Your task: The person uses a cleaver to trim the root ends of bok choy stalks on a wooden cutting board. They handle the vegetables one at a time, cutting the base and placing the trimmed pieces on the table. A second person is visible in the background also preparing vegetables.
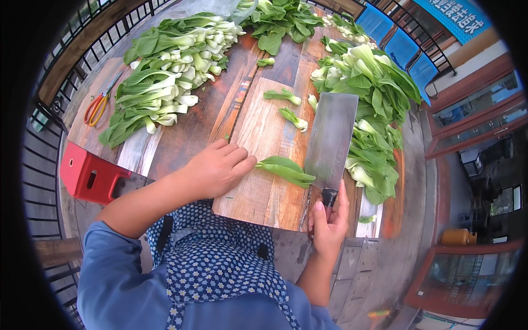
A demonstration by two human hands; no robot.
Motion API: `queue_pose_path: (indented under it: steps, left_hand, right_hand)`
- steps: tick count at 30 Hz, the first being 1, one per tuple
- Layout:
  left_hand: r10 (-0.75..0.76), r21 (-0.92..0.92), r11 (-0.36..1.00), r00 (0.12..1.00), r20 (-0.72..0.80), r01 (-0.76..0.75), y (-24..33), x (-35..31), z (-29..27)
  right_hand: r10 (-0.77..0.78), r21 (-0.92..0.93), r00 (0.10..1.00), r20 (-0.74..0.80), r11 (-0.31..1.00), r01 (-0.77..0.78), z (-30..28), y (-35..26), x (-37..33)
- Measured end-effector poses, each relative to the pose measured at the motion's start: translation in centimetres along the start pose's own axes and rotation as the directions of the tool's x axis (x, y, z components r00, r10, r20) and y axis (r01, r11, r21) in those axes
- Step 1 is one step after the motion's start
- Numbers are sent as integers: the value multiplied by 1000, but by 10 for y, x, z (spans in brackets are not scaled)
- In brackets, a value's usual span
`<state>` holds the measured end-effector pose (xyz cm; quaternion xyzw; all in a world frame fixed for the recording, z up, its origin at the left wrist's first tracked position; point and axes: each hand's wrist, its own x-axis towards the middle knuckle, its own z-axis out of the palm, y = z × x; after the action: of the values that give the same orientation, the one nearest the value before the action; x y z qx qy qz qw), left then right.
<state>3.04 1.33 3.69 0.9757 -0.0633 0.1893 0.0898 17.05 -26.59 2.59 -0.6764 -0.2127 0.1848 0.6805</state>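
Note:
My right hand point(330, 224) is wrapped round the black handle of a cleaver point(333, 137). Its broad blade points away from me, over the right edge of a wooden cutting board point(256, 129). At the left of the board, my left hand point(224, 166) has its fingers curled in on the near end of a green bok choy point(287, 170). The leaf tips reach toward the blade's lower part. Two small bok choy point(282, 96) pieces lie farther up the board. What sits under my left fingers is partly hidden.
Bok choy is heaped in a long row point(159, 88) at left and a leafy pile point(368, 82) at right on the plank table point(181, 140). Orange-handled scissors point(97, 109) lie far left. A red stool point(91, 173) stands beside the table; blue chairs point(401, 47) stand beyond.

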Motion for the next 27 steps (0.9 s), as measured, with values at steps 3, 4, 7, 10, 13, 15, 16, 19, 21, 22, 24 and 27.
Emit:
queue_pose_path:
  steps: [3,4,7,10,13,15,16,19,21,22,24,27]
  left_hand:
    - [56,90,995,998,-35,-52,2,8,9]
    - [59,88,994,998,-11,-58,0,6,10]
    - [-1,32,999,987,-163,6,-4,3,1]
    - [-230,-109,972,934,-273,208,-7,-3,-20]
    - [-415,-279,901,849,-327,333,-24,-16,-55]
    - [-561,-612,747,742,-368,261,-37,-15,-72]
    - [-649,-767,615,669,-362,181,-45,-15,-74]
    - [-823,-959,269,494,-279,-94,-70,-15,-87]
    - [-896,-975,22,427,-118,-222,-75,-17,-89]
    - [-913,-959,-119,409,4,-256,-75,-19,-90]
    - [-869,-898,-378,420,260,-226,-65,-22,-86]
    - [-588,-845,-532,693,418,58,-42,-37,-66]
  right_hand:
    - [-134,-108,987,-83,986,125,0,6,-9]
    - [-170,-107,981,-94,981,160,7,0,-9]
    - [-254,-147,957,-141,961,234,17,-8,-8]
    - [-326,-185,929,-175,938,295,17,5,-3]
    - [-355,-182,908,-224,930,319,17,9,0]
    - [-314,-162,917,-244,946,281,14,11,1]
    - [-310,-159,915,-259,948,276,15,13,1]
    - [-313,-144,914,-256,948,285,12,16,4]
    - [-316,-140,917,-243,947,289,11,16,3]
    - [-311,-137,918,-245,949,285,11,16,2]
    - [-305,-135,918,-255,951,279,12,16,1]
    - [-311,-133,923,-228,949,287,10,14,-1]
